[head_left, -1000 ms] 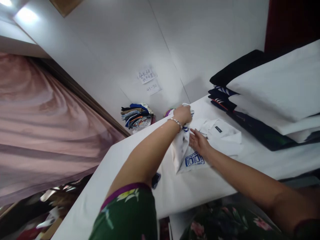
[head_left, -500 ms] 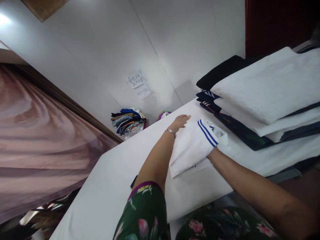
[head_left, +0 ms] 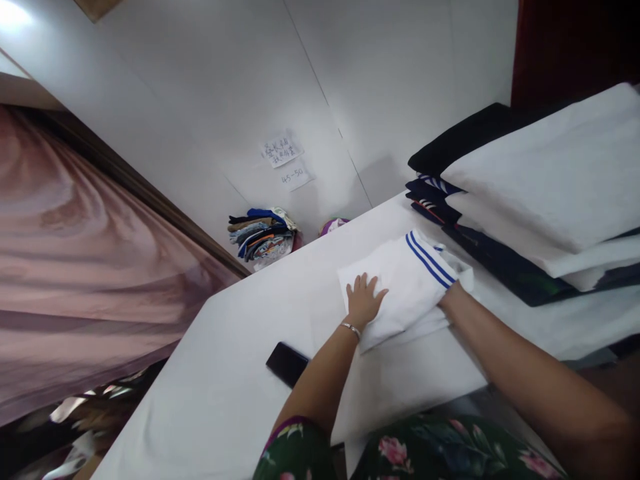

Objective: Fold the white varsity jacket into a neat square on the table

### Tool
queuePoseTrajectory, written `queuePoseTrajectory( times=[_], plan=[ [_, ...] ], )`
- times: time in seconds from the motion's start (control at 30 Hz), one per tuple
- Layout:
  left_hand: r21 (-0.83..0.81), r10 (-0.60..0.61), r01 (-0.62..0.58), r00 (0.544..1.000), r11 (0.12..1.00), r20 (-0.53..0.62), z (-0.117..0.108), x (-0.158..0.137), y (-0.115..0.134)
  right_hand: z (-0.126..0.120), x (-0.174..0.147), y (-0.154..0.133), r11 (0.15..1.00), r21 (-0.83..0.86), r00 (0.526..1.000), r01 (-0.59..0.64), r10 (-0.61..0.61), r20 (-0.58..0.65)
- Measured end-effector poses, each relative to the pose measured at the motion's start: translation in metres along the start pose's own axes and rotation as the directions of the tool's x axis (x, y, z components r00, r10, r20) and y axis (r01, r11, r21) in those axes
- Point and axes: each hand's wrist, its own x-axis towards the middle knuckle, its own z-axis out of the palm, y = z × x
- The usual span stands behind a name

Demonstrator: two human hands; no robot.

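Note:
A folded white garment (head_left: 395, 280) with two blue stripes along one band lies on the white table (head_left: 230, 360). My left hand (head_left: 365, 301) rests flat on its near-left part, fingers spread. On the other side, my right forearm (head_left: 480, 327) reaches in under the striped band, and the cloth covers my right hand, so its fingers are hidden. A black phone (head_left: 287, 364) lies on the table left of my left forearm.
Stacked folded white and dark clothes (head_left: 545, 193) stand on the right. Beyond the far table edge is a pile of folded clothes (head_left: 263, 237), below handwritten paper notes (head_left: 283, 150) on the wall (head_left: 200, 87). A pink curtain (head_left: 85, 280) hangs at left.
My left hand has moved from the garment's far edge back toward me and now lies flat on the cloth. More of the phone shows. The right hand stays under the cloth.

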Motion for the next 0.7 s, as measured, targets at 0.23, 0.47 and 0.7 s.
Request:
queuePoseTrajectory(
  times=[0.23,0.47,0.7],
  plan=[
    [-0.133,-0.021,0.027,0.999,0.991,0.050,-0.002,0.011,-0.007,-0.038,-0.015,-0.032,0.955,0.194,0.966,-0.223,0.243,-0.084],
    [-0.233,-0.174,0.160,0.984,0.959,-0.037,-0.032,0.056,-0.057,-0.114,-0.066,-0.009,0.940,-0.292,0.964,0.178,-0.226,-0.140],
    [-0.247,-0.155,0.201,0.969,0.948,0.194,-0.028,0.099,-0.064,-0.115,-0.096,0.000,0.952,-0.123,0.958,-0.281,0.269,-0.102]
  ],
)
